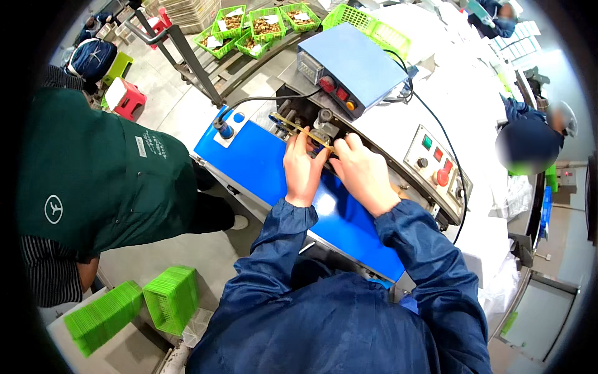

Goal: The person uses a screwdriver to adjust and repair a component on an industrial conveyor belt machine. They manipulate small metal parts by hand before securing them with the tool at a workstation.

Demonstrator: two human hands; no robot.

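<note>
Both of my hands are at the metal mechanism of a bench machine. A thin yellowish strip slants across the mechanism's front, like a belt or flat bar; its exact kind is unclear. My left hand pinches the strip between thumb and fingers. Right beside it, my right hand has its fingers drawn together at the strip's right end. Whatever lies in those right fingertips is hidden. Beneath my wrists is the machine's blue top plate.
A blue-grey control box with a black cable sits behind the mechanism. To the right, a button panel carries a red knob. A person in a green apron stands close at left. Green baskets are stacked lower left; filled ones stand farther back.
</note>
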